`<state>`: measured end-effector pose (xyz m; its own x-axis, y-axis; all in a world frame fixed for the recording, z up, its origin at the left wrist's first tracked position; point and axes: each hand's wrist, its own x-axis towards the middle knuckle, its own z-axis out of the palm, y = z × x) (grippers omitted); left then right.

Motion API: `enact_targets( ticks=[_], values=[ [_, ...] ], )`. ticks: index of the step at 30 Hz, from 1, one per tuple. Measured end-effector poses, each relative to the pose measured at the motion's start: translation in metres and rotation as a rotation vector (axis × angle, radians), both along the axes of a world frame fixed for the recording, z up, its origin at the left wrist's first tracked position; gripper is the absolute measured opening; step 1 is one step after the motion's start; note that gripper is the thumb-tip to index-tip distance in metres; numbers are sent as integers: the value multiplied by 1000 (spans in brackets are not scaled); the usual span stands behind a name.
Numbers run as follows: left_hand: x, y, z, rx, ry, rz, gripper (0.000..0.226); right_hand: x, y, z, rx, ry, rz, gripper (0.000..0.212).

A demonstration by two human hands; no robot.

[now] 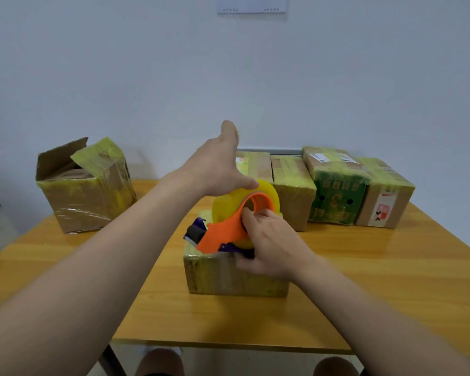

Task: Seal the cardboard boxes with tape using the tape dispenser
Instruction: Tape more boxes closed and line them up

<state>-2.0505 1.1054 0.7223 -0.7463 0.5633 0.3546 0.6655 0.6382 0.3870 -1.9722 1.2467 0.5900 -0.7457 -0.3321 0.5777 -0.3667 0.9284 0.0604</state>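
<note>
The tape dispenser (223, 234) lay on top of a small box (228, 278) at the middle of the table (377, 280). Its long axis ran left to right across the box top, a little slanted. The purple cutter end (194, 232) pointed left and sat low by the box's left edge, while the yellow tape roll (223, 210) stood on edge at the right end. The right hand (272, 248) held the dispenser tight, with fingers hooked into the hole of the orange frame and the thumb lower down, near the front top edge of the box. The left hand (215, 166) reached forward above and behind the roll, fingers straight and gripping nothing. Its thumb tip was at the top of the roll, though whether it touched could not be told.

The small box was closed and wrapped in yellowish tape, so its contents were hidden. At the back left stood an open box (84, 191), well apart, with its flaps up. Something brown showed inside, too unclear to name. At the back right four closed boxes (293, 191) stood in a row, side by side and touching, by the wall (337, 77). The third was a green box (334, 199)
</note>
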Motion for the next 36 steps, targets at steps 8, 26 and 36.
enact_targets(
  ticks=[8,26,36],
  values=[
    [1,5,-17,17,141,-274,84,-23,-11,-17,-71,57,-216,53],
    [-18,-26,-69,395,200,-229,77,-37,3,86,-230,-393,-17,77],
    [-17,-22,-102,543,335,-110,77,-57,-7,69,-272,-237,-215,53]
  ],
)
